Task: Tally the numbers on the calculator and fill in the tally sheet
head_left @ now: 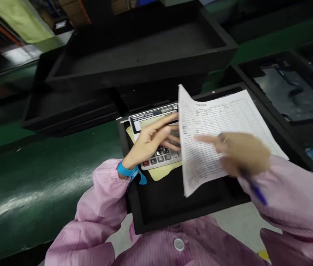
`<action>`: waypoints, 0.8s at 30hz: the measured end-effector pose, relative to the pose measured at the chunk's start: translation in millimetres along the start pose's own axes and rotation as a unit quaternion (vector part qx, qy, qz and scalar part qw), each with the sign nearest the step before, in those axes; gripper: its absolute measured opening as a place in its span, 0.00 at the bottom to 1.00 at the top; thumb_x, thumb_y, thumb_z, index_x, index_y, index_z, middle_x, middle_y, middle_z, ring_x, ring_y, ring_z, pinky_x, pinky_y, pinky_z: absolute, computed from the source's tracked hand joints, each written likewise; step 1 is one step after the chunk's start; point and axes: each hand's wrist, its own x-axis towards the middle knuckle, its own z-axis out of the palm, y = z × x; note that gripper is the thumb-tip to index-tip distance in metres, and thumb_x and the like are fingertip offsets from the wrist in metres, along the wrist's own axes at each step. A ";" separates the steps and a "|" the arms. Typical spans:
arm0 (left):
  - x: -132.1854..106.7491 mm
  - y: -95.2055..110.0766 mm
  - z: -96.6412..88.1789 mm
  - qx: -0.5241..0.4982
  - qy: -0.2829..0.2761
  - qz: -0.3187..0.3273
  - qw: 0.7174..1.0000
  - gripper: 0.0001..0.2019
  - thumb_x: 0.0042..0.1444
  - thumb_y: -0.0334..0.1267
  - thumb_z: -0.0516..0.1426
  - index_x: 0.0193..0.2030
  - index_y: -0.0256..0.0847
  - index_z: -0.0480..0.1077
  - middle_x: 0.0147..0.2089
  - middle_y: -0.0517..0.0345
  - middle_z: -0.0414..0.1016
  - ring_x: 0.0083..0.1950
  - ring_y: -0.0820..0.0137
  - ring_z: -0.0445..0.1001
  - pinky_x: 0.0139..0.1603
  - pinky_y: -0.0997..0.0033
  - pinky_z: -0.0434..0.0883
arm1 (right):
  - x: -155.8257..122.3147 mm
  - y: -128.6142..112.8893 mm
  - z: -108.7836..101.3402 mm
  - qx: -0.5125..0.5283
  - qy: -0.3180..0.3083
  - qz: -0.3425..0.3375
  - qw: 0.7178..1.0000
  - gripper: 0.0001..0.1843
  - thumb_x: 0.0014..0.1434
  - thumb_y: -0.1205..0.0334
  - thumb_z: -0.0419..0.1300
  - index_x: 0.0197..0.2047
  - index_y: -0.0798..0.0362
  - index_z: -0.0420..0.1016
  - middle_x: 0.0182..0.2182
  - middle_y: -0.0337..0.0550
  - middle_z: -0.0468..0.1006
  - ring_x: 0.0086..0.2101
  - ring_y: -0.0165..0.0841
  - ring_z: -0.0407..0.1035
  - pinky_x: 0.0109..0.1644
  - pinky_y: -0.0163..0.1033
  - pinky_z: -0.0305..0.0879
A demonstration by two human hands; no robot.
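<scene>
Mid-tally, I'd say — left hand [152,142] rests loose fingers on the calculator [156,136] in the black tray [156,214]; right hand [242,153], gripping a blue pen [253,188], points along the form [223,129] just right of the calculator.
</scene>
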 end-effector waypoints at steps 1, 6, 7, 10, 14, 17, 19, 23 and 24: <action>-0.8 1.4 -1.0 -0.005 -0.033 0.011 0.999 0.21 0.65 0.45 0.50 0.63 0.44 0.63 0.58 0.50 0.73 0.50 0.63 0.78 0.43 0.65 0.79 | 2.9 -8.4 6.2 0.010 -0.035 -0.070 0.997 0.12 0.67 0.63 0.50 0.49 0.55 0.71 0.32 0.39 0.73 0.22 0.24 0.62 0.22 0.30 0.61; -6.4 15.4 -22.5 0.281 -0.043 0.106 0.953 0.22 0.63 0.42 0.53 0.64 0.43 0.62 0.68 0.50 0.59 0.70 0.59 0.54 0.69 0.52 0.56 | 9.8 -11.9 25.8 0.014 -0.055 -0.243 0.968 0.06 0.61 0.72 0.54 0.38 0.63 0.72 0.21 0.38 0.66 0.20 0.26 0.60 0.20 0.32 0.59; -8.3 19.0 -28.9 0.371 -0.033 0.090 0.924 0.27 0.60 0.42 0.56 0.66 0.42 0.58 0.72 0.48 0.50 0.73 0.56 0.43 0.71 0.48 0.47 | 9.6 -8.8 26.2 0.016 -0.038 -0.228 0.973 0.06 0.60 0.74 0.54 0.36 0.63 0.72 0.20 0.38 0.65 0.20 0.26 0.60 0.20 0.33 0.59; -13.9 26.2 -45.3 0.516 -0.057 -0.039 0.854 0.51 0.49 0.47 0.65 0.72 0.39 0.40 0.73 0.39 0.20 0.72 0.50 0.16 0.69 0.40 0.32 | 6.9 -3.1 22.6 -0.001 -0.001 -0.197 0.980 0.08 0.56 0.77 0.52 0.34 0.61 0.71 0.21 0.42 0.69 0.23 0.29 0.63 0.22 0.34 0.60; -15.8 18.6 -56.8 0.564 -0.101 -0.109 0.813 0.68 0.34 0.53 0.70 0.72 0.37 0.28 0.70 0.32 0.10 0.69 0.47 0.10 0.66 0.37 0.26 | 1.5 -3.7 18.9 -0.016 -0.005 -0.176 0.984 0.09 0.52 0.78 0.52 0.33 0.61 0.71 0.22 0.43 0.71 0.26 0.31 0.64 0.24 0.35 0.64; -13.2 7.7 -61.0 0.580 -0.088 -0.080 0.806 0.71 0.30 0.56 0.71 0.72 0.37 0.29 0.70 0.28 0.11 0.68 0.42 0.10 0.62 0.31 0.23 | -1.8 -4.0 20.2 -0.015 0.005 -0.171 0.985 0.09 0.54 0.77 0.52 0.34 0.60 0.72 0.22 0.43 0.72 0.27 0.32 0.65 0.25 0.36 0.65; -11.2 4.6 -61.0 0.572 -0.089 -0.059 0.813 0.71 0.30 0.57 0.70 0.72 0.38 0.28 0.70 0.28 0.12 0.68 0.42 0.10 0.62 0.29 0.24 | -2.0 -3.0 21.0 -0.023 0.003 -0.168 0.986 0.09 0.54 0.77 0.52 0.34 0.60 0.72 0.23 0.42 0.73 0.28 0.32 0.66 0.25 0.35 0.65; -9.7 10.3 -49.1 0.547 -0.083 -0.033 0.832 0.51 0.47 0.56 0.64 0.70 0.41 0.43 0.71 0.33 0.14 0.69 0.47 0.11 0.65 0.33 0.28 | 2.0 -0.1 21.1 -0.032 0.016 -0.217 0.975 0.09 0.55 0.76 0.51 0.33 0.60 0.72 0.25 0.45 0.75 0.32 0.36 0.68 0.30 0.39 0.70; -10.4 12.4 -44.2 0.548 -0.083 -0.027 0.832 0.41 0.52 0.54 0.62 0.67 0.41 0.51 0.72 0.35 0.14 0.69 0.48 0.11 0.66 0.35 0.29 | 2.9 0.2 21.2 -0.032 0.017 -0.225 0.974 0.09 0.55 0.75 0.50 0.32 0.59 0.72 0.25 0.46 0.76 0.33 0.36 0.68 0.32 0.41 0.71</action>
